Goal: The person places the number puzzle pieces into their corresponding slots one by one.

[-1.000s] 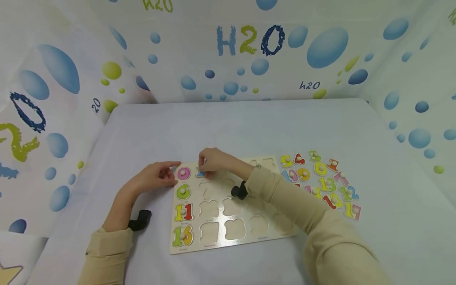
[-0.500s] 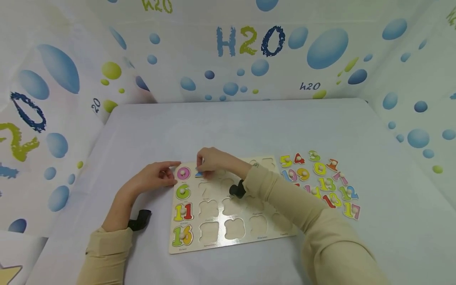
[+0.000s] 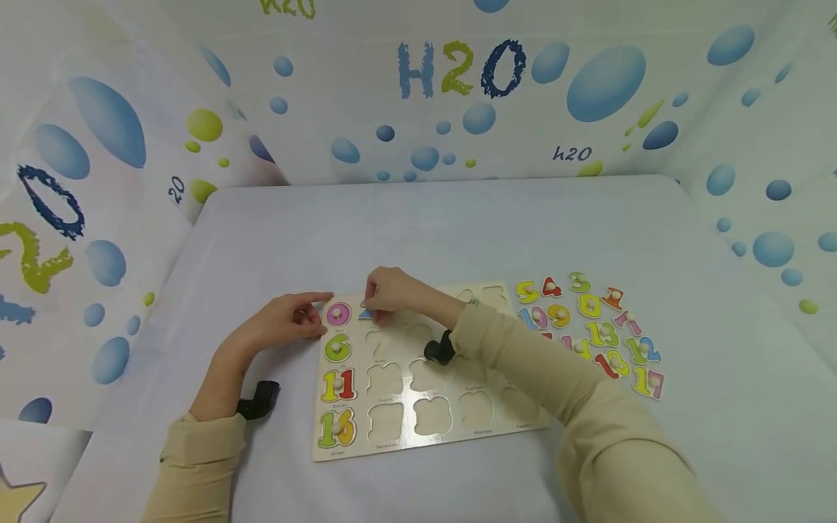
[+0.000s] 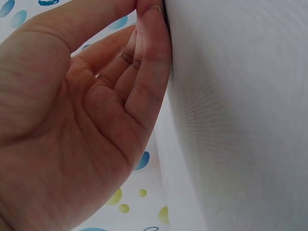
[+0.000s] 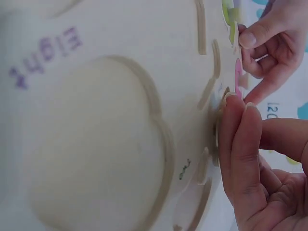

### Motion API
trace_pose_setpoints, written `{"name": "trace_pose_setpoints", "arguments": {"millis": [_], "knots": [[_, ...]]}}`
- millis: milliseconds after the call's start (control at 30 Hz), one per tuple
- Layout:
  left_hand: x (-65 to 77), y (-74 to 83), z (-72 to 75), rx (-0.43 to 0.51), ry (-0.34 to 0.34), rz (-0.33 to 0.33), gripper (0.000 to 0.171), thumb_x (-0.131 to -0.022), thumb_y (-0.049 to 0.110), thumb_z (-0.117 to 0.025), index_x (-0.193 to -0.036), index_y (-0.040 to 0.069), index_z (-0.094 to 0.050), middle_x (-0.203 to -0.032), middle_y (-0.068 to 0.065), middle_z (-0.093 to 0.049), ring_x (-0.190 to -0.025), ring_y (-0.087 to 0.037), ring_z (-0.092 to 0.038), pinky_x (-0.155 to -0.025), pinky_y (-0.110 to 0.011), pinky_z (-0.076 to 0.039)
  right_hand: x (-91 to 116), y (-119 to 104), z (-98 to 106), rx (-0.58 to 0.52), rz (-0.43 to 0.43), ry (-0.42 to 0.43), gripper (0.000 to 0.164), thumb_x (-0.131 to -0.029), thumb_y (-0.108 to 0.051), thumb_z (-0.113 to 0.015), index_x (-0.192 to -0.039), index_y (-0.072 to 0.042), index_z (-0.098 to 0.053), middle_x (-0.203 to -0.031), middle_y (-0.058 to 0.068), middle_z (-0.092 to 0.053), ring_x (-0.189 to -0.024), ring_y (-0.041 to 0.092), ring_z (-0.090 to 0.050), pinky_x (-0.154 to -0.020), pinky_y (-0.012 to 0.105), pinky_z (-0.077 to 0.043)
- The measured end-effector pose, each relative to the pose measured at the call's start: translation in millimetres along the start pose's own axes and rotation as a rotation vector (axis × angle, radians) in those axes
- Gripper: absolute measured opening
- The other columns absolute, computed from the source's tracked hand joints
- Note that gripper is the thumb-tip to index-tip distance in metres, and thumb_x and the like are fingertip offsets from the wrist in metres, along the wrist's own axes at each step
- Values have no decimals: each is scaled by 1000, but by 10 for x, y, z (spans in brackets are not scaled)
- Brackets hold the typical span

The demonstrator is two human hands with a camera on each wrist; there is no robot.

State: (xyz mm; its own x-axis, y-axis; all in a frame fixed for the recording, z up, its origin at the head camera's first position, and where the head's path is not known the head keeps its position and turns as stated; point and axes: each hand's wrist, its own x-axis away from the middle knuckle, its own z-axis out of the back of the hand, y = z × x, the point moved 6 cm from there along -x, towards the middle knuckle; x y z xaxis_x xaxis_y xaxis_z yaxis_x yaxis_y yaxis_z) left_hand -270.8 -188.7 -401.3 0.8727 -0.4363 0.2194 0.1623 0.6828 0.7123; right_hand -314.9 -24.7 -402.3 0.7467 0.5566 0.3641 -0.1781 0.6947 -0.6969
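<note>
A wooden number puzzle board (image 3: 408,439) lies flat on the white-covered table. My left hand (image 3: 282,325) is at its upper left corner, index finger stretched along the corner and thumb at the side edge, other fingers loosely bent. With the fingertips of my right hand (image 3: 395,292), I pinch a blue number puzzle piece (image 3: 365,316) over the second slot of the top row; the fingers hide part of it. In the right wrist view, the fingers (image 5: 248,154) of that hand meet close to the board surface. Beside the piece sits a pink 0 (image 3: 330,314) in its slot.
Down the board's left column sit a green 6 (image 3: 336,349), an 11 (image 3: 347,383) and a 16 (image 3: 325,430). Several loose number pieces, among them a yellow 5 (image 3: 526,292) and a red 4 (image 3: 551,286), lie right of the board. Printed cloth (image 3: 353,87) rises behind the table.
My right hand has barely shifted, staying at the same slot with the blue piece. The left hand keeps its place at the corner. The head view has tilted slightly.
</note>
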Motion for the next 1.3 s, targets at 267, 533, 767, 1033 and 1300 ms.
{"name": "trace_pose_setpoints", "arguments": {"millis": [267, 533, 767, 1033, 1300], "knots": [[-48, 31, -12, -18, -3, -11, 58, -82, 11, -72, -132, -5, -47, -84, -6, -54, -71, -18, -48, -63, -31, -39, 145, 146, 133, 6, 7, -76, 9, -92, -10, -58, -89, -2, -58, -64, 6, -64, -55, 16, -64, -56, 25, -50], [-65, 56, 2, -7, -6, -19, 58, -82, 7, -71, -132, -7, -46, -84, -7, -53, -70, -19, -47, -61, -30, -39, 281, 325, 299, -10, -11, -96, 8, -92, -9, -57, -91, -2, -59, -66, 7, -65, -55, 17, -63, -59, 25, -50], [-49, 39, 10, 4, 0, -16, 58, -81, 8, -71, -132, -7, -47, -84, -6, -53, -71, -19, -47, -61, -29, -39, 250, 368, 267, -36, 0, -90, 7, -93, -9, -56, -90, -3, -58, -66, 8, -64, -56, 17, -63, -57, 26, -50], [-10, 32, -5, 12, 0, -23, 58, -81, 9, -71, -131, -7, -47, -84, -6, -53, -72, -19, -47, -61, -29, -39, 461, 531, 427, -65, 68, -31, 15, -94, -13, -56, -106, -6, -58, -73, 5, -65, -63, 19, -63, -58, 29, -50], [14, 22, 12, -7, -1, -18, 58, -82, 11, -72, -132, -6, -47, -84, -5, -53, -73, -19, -48, -63, -30, -39, 1393, 1388, 1354, 23, -9, 275, 20, -97, -11, -51, -109, 2, -58, -82, 13, -62, -67, 29, -59, -54, 36, -47]]}}
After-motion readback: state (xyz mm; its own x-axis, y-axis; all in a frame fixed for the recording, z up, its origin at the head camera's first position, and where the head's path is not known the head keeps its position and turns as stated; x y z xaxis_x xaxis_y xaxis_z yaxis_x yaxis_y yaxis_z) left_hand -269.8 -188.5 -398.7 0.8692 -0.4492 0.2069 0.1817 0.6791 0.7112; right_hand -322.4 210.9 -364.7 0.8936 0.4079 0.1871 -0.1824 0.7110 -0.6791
